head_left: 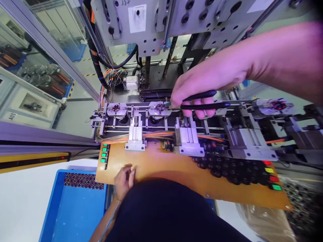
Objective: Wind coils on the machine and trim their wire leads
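Observation:
My right hand (pixel 199 87) reaches in from the right, closed around black-handled pliers (pixel 205 106). Their metal tip points left, at the round part in the second fixture (pixel 159 109); whether it touches that part is hard to make out. On the orange panel (pixel 156 168), near its front edge, rests my left hand (pixel 124 181) with curled fingers and nothing visible in them. A similar round part (pixel 115 108) sits in the leftmost fixture, and another copper-coloured one (pixel 278 105) is in a fixture at the far right.
Metal slide blocks (pixel 136 134) line the front of the machine. Many black round parts (pixel 232 169) lie on the panel's right side, near coloured buttons (pixel 277 187). A blue tray (pixel 73 211) holds small parts at lower left. Machine plates (pixel 151 20) hang overhead.

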`<state>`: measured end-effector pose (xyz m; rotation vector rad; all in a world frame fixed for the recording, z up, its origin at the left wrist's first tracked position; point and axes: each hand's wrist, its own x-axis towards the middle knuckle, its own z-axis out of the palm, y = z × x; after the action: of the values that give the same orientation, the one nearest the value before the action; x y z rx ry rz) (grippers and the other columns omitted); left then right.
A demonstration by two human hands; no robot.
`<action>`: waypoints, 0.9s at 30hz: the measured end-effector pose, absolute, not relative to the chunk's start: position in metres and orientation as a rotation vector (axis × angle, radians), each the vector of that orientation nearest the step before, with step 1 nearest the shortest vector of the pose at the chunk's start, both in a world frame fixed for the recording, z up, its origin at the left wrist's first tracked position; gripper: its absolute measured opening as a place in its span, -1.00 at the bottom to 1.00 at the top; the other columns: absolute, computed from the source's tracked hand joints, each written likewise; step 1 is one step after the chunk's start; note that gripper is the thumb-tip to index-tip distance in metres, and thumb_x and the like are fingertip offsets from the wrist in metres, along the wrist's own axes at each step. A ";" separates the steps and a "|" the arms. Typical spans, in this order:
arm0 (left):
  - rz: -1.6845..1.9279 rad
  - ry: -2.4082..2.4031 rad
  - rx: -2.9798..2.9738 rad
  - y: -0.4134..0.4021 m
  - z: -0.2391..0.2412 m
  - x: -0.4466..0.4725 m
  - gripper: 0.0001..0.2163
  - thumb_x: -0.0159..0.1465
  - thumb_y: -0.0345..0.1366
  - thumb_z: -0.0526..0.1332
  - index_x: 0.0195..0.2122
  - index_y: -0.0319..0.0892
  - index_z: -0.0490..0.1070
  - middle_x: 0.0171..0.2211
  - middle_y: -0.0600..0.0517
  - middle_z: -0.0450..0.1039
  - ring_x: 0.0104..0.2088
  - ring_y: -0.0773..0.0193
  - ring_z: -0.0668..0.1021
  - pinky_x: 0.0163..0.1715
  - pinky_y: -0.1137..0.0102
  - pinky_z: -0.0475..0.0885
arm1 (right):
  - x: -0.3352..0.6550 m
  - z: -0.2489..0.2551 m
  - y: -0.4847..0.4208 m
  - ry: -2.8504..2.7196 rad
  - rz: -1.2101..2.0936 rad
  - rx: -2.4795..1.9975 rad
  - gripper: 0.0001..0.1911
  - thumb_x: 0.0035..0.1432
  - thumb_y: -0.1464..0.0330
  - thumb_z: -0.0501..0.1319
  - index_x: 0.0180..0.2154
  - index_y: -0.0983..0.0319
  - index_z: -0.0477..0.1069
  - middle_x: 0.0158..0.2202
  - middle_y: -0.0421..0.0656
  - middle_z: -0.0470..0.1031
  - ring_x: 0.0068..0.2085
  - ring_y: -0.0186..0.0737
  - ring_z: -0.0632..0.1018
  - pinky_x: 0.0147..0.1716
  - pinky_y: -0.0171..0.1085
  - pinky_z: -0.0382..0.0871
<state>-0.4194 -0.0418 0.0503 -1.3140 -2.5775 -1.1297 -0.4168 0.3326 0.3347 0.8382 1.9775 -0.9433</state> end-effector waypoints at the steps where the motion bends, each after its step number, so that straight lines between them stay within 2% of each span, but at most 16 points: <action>1: -1.127 -2.580 -1.316 -0.042 0.050 -0.420 -0.93 0.33 -0.35 0.21 -0.18 -0.18 0.43 -0.26 -0.04 0.62 -0.42 0.35 0.62 -0.39 0.48 0.50 | -0.417 0.334 0.333 1.973 -0.952 0.837 -0.71 0.34 0.42 0.05 -0.32 0.45 0.47 -0.63 -0.29 0.41 -0.69 -0.46 0.44 -0.66 -0.56 0.28; 4: -1.123 -2.588 -1.322 -0.042 0.050 -0.420 -0.93 0.32 -0.36 0.22 -0.19 -0.18 0.42 -0.26 -0.03 0.61 -0.41 0.35 0.62 -0.38 0.48 0.51 | -0.419 0.333 0.333 1.954 -0.963 0.838 -0.71 0.34 0.43 0.04 -0.31 0.46 0.47 -0.65 -0.30 0.38 -0.73 -0.47 0.41 -0.69 -0.56 0.25; 8: -1.128 -2.598 -1.312 -0.042 0.050 -0.419 -0.93 0.31 -0.36 0.23 -0.19 -0.18 0.42 -0.26 -0.03 0.61 -0.41 0.35 0.62 -0.38 0.49 0.50 | -0.416 0.336 0.327 1.984 -1.015 0.779 -0.69 0.36 0.47 0.04 -0.39 0.44 0.45 -0.71 -0.31 0.34 -0.75 -0.44 0.38 -0.72 -0.53 0.23; 12: -1.129 -2.592 -1.290 -0.042 0.051 -0.418 -0.93 0.31 -0.35 0.24 -0.20 -0.19 0.43 -0.27 -0.02 0.61 -0.44 0.37 0.61 -0.39 0.50 0.50 | -0.405 0.353 0.333 2.131 -1.122 0.714 -0.71 0.37 0.50 0.03 -0.29 0.41 0.50 -0.68 -0.36 0.37 -0.72 -0.53 0.39 -0.63 -0.60 0.25; 15: -1.117 -2.586 -1.286 -0.041 0.052 -0.418 -0.93 0.32 -0.33 0.23 -0.21 -0.19 0.44 -0.29 -0.02 0.61 -0.46 0.37 0.60 -0.41 0.50 0.50 | -0.392 0.366 0.352 2.103 -0.964 0.793 -0.64 0.39 0.43 -0.05 -0.25 0.38 0.51 -0.67 -0.41 0.38 -0.71 -0.59 0.40 -0.62 -0.65 0.16; 19: -1.109 -2.579 -1.293 -0.039 0.057 -0.420 -0.91 0.34 -0.31 0.20 -0.21 -0.19 0.45 -0.30 -0.03 0.61 -0.42 0.33 0.62 -0.39 0.48 0.52 | -0.369 0.371 0.376 1.950 -0.658 0.825 -0.53 0.39 0.44 -0.15 -0.34 0.42 0.48 -0.68 -0.44 0.34 -0.68 -0.65 0.43 -0.59 -0.67 0.12; 22: -1.112 -2.571 -1.318 -0.037 0.063 -0.422 -0.88 0.36 -0.31 0.15 -0.22 -0.19 0.46 -0.30 -0.03 0.61 -0.34 0.28 0.65 -0.33 0.45 0.54 | -0.349 0.367 0.383 1.938 -0.623 0.866 -0.58 0.38 0.46 -0.10 -0.44 0.43 0.41 -0.67 -0.44 0.36 -0.67 -0.64 0.44 -0.57 -0.67 0.15; 27: -1.091 -2.585 -1.292 -0.035 0.062 -0.424 -0.78 0.39 -0.33 0.08 -0.39 -0.17 0.43 -0.48 0.04 0.49 -0.49 0.34 0.56 -0.43 0.48 0.47 | -0.325 0.356 0.396 1.966 -0.705 0.899 -0.63 0.36 0.45 -0.02 -0.46 0.42 0.38 -0.65 -0.39 0.39 -0.63 -0.53 0.47 -0.57 -0.61 0.24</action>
<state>-0.4237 -0.0348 0.0619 -1.2917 -2.5853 -1.0910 -0.3247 0.3957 0.3561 0.8991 1.9661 -0.7054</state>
